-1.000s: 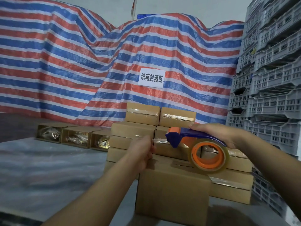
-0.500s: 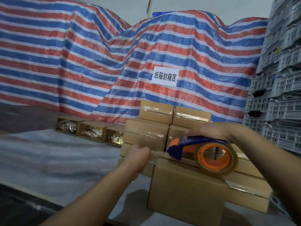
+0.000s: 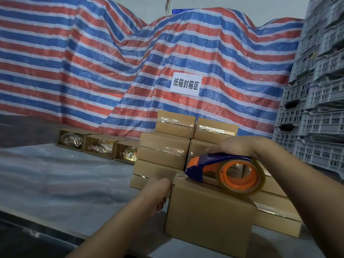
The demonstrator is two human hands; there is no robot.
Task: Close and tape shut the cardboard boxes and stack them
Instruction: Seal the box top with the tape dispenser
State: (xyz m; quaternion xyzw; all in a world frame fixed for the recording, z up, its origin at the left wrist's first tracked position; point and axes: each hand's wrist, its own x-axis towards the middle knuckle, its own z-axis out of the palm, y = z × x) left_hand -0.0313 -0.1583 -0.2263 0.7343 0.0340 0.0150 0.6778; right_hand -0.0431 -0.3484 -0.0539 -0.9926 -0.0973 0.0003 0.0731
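Note:
A closed cardboard box stands on the table in front of me. My right hand grips a blue and orange tape dispenser with a clear tape roll; its nose rests on the box's top left edge. My left hand presses against the box's left side, pinching the tape end there. Behind it is a stack of taped boxes, several layers high. Three open boxes with wrapped goods inside lie on their sides at the back left.
The table is covered with grey plastic sheeting. A red, white and blue striped tarp with a white sign hangs behind. Grey plastic crates are stacked high on the right, close to the boxes.
Both hands came down: the dispenser dropped from mid-air onto the box's top left edge, and my left hand pulled the tape end down to the box's left side. The view shifted left.

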